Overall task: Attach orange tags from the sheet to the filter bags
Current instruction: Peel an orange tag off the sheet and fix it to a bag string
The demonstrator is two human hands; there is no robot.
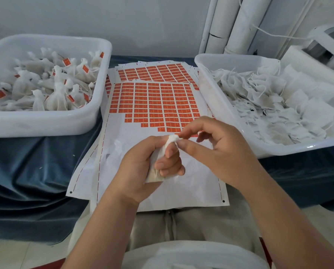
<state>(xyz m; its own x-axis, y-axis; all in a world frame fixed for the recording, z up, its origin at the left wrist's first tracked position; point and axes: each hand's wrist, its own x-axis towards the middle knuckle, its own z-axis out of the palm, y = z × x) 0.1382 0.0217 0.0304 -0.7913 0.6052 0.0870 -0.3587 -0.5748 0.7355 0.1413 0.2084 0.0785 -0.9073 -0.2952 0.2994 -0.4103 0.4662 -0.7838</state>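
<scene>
My left hand (143, 167) grips a white filter bag (156, 172) around its body, with the gathered neck pointing up. At the top of that neck, my right hand (210, 146) pinches the bag between thumb and forefinger. Both hands hover over the white lower part of the tag sheet (152, 105), whose upper part holds rows of orange tags. A second tag sheet (154, 71) lies behind it. No tag is plainly visible in my fingers.
A white tub (45, 121) at the left holds several tagged filter bags. A white tub (207, 90) at the right holds several flat untagged bags with strings. A blue cloth (26, 171) covers the table. White pipes (226, 26) stand at the back.
</scene>
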